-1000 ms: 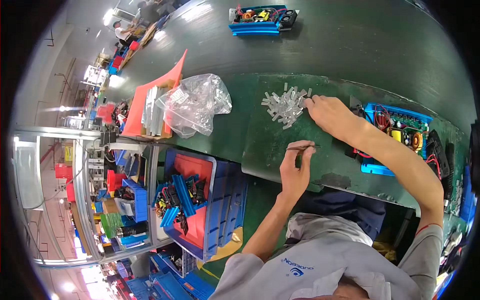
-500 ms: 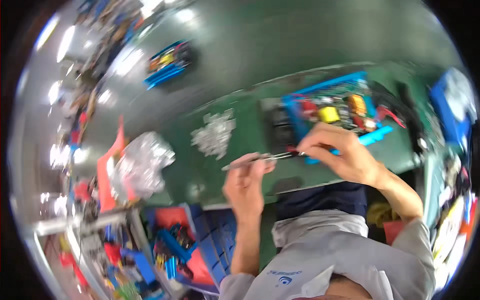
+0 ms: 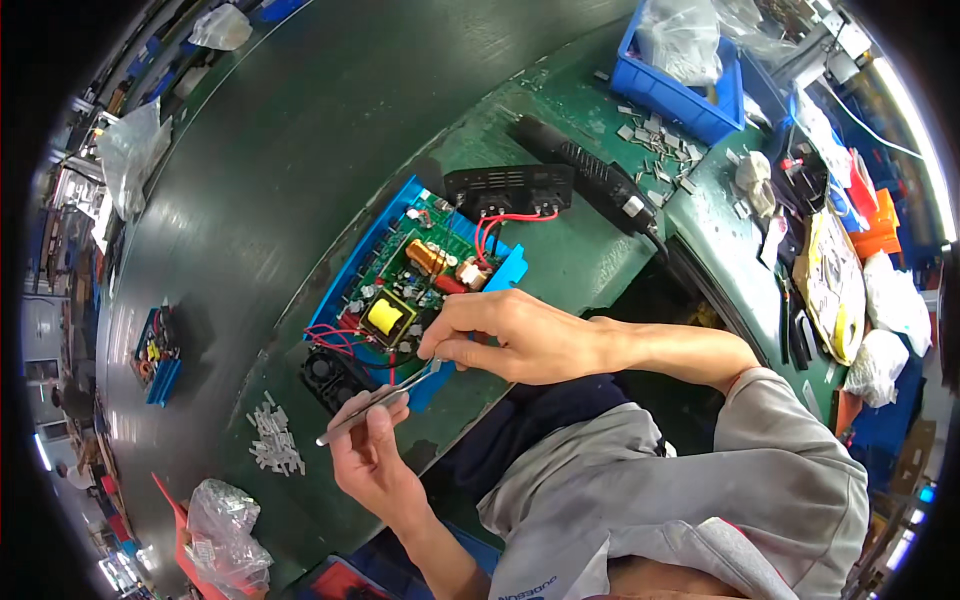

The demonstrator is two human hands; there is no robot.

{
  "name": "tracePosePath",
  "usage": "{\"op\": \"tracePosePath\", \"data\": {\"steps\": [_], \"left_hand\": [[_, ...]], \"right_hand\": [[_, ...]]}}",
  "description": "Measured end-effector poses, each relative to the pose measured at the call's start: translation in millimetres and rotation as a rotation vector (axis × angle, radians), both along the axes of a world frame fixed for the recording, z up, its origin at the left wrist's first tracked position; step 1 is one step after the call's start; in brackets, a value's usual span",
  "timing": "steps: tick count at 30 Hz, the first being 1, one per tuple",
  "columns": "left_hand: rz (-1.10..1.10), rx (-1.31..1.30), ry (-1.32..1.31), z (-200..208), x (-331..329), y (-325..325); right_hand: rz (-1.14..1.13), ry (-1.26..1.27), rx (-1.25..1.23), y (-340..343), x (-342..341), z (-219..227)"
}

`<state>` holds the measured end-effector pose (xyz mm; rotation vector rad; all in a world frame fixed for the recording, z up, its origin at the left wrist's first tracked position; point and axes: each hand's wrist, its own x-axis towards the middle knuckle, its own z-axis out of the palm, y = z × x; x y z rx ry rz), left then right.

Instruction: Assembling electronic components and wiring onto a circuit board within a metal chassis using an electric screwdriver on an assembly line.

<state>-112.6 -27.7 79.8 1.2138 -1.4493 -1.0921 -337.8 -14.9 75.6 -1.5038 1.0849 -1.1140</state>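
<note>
My left hand (image 3: 376, 450) pinches a pair of metal tweezers (image 3: 385, 398), whose tips point up and right toward my right hand. My right hand (image 3: 520, 335) is closed in a pinch at the tweezer tips, over the near edge of a blue metal housing (image 3: 352, 250). What its fingertips hold is too small and covered to name. Inside the housing lies a green circuit board (image 3: 385, 262) with a yellow transformer (image 3: 384, 315). A black end panel (image 3: 508, 188) on red wires lies beyond it; a second black end panel (image 3: 330, 378) sits left of my hands.
A black electric screwdriver (image 3: 580, 165) lies at the back right, near scattered metal clips (image 3: 660, 145) and a blue bin (image 3: 675, 98). Small pale pieces (image 3: 275, 437) and a clear plastic bag (image 3: 225, 530) lie at left. Another blue unit (image 3: 158, 355) sits farther left.
My view has swung round to the right, bringing the screwdriver and blue bin into sight. Both hands stay together at the tweezer tips, by the housing's near edge.
</note>
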Motion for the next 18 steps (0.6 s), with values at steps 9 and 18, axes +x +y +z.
{"op": "tracePosePath", "data": {"steps": [9,18], "left_hand": [[-0.053,-0.045,-0.099,-10.8,-19.3,-3.8],[-0.095,-0.418,-0.287,-29.6,-12.3,-23.9]], "right_hand": [[-0.132,0.09,-0.125,12.8,-18.6,-11.0],[-1.08,1.111,-0.31,49.1,-135.2,-45.7]]}}
